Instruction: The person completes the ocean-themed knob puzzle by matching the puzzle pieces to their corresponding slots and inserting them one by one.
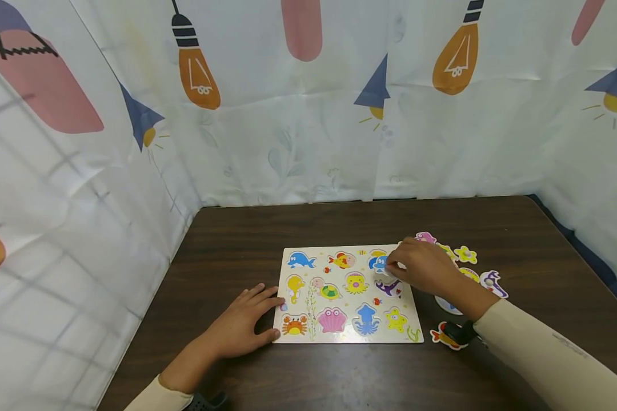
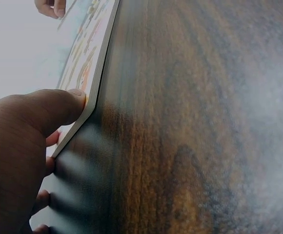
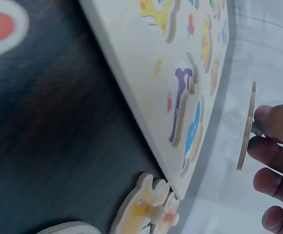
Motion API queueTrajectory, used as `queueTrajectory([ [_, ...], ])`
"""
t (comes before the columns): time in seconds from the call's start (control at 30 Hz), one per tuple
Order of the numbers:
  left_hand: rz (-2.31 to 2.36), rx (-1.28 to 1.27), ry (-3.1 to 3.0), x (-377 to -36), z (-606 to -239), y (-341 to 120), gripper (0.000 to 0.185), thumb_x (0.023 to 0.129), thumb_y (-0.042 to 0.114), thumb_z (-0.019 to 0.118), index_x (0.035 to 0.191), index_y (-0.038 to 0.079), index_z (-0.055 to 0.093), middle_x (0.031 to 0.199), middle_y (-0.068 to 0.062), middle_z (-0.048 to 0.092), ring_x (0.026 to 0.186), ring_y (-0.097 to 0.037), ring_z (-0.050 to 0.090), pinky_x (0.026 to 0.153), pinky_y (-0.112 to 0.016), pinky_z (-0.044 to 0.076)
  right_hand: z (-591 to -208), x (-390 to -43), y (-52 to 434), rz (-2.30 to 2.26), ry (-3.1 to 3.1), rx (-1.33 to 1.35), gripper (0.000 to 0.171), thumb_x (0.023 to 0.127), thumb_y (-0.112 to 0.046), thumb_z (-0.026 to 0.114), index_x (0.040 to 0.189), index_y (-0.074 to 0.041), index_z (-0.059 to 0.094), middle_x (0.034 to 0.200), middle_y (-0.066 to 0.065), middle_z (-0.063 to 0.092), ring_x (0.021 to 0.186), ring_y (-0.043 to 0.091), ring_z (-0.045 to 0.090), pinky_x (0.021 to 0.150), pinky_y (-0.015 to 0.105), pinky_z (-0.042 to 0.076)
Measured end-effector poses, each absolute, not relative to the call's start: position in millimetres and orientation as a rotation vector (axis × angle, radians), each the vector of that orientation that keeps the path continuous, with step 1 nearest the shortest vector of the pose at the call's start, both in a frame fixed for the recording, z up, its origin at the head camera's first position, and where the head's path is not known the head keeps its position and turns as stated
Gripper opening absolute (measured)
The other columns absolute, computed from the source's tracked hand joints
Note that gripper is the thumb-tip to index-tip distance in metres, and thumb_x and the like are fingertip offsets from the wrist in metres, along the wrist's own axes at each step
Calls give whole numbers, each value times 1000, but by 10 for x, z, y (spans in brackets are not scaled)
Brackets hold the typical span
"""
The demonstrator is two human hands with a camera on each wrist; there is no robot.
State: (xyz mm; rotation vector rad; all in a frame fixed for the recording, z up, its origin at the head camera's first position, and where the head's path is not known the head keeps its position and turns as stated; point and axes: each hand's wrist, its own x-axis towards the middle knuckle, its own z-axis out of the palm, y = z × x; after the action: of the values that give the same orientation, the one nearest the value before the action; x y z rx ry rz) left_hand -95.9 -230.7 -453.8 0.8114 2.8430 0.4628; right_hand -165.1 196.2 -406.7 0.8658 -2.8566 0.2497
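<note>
A wooden sea-animal puzzle board point(image 1: 349, 337) lies flat on the dark table. My left hand point(image 1: 259, 314) rests flat on the table with straight fingers against the board's left edge; in the left wrist view its thumb point(image 2: 75, 105) presses the board's corner point(image 2: 100, 68). My right hand point(image 1: 393, 265) hovers over the board's upper right and pinches a blue puzzle piece point(image 1: 380, 264) by its peg. The right wrist view shows that piece point(image 3: 246, 129) edge-on, lifted off the board point(image 3: 141, 83), above the purple and blue animals.
Several loose animal pieces lie on the table right of the board: a pink one point(image 1: 425, 237), a yellow star point(image 1: 465, 254), a purple-white one point(image 1: 493, 282), a red fish point(image 1: 442, 334). Printed curtains wall in the table point(image 1: 339, 222) at the back and sides.
</note>
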Motion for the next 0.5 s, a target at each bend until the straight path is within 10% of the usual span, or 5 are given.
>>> queueTrajectory([
  [0.5,466,785,2830,-960,-4544,-2313,65,92,52,71,148,25,54,161,-2,39,152,-34,26,120,-61,20,-4079,-1799,1804,273,-2825,908,14,88,-31,82,98,-21,83,91,-10,73,86,12,60,61,24,50],
])
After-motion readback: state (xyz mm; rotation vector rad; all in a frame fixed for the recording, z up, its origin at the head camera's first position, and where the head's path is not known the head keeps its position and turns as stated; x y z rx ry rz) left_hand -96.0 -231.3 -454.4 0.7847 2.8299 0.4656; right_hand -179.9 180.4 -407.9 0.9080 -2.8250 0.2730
